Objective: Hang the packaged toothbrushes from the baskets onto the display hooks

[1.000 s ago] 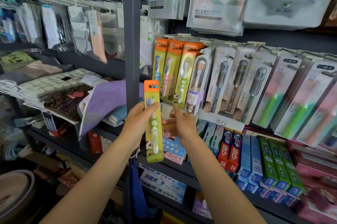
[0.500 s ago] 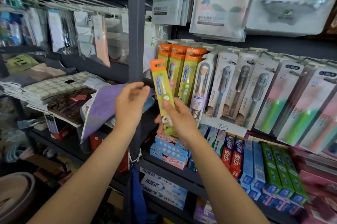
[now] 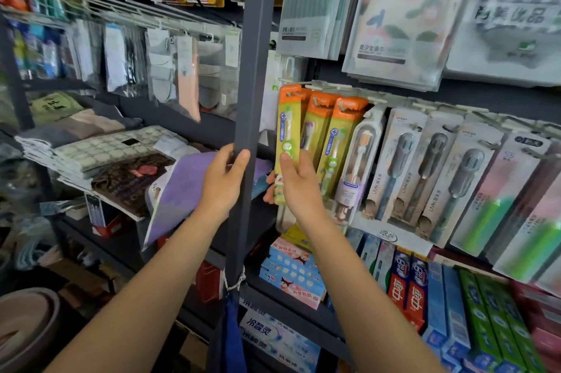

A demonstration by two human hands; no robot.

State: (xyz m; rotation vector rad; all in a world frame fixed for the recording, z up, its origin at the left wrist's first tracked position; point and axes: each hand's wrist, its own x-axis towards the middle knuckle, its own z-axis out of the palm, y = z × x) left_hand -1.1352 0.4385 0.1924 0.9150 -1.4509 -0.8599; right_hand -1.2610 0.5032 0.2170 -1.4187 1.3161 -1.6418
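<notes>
Far left: soft folded cloths (image 3: 100, 151) in a stack, some flat, one purple and floppy. Above, thin shiny bags (image 3: 158, 69) on wire hooks.

Next, the left hand (image 3: 223, 182), wrapped around the dark metal post (image 3: 249, 117), fingers curled on its hard, smooth edge. Holding nothing else.

Just beside the post, the right hand (image 3: 299, 187), pinching the low part of the toothbrush pack (image 3: 287, 141) with thumb in front and fingers behind. Long, thin, stiff card, yellow-green with an orange top, clear plastic bump over a small brush. Top of the pack up near the display hook (image 3: 296, 82), right in front of the same kind of orange packs (image 3: 331, 135) already hanging. Cannot tell if the hole is on the hook yet.

To do it well: keep the pack straight up, line the little hole up with the hook tip, push gently back, then let go.

Further right, tall grey packs (image 3: 425, 172), then pink and green ones (image 3: 498, 190), all smooth and boxy. Below, toothpaste boxes (image 3: 406, 290) in rows.
</notes>
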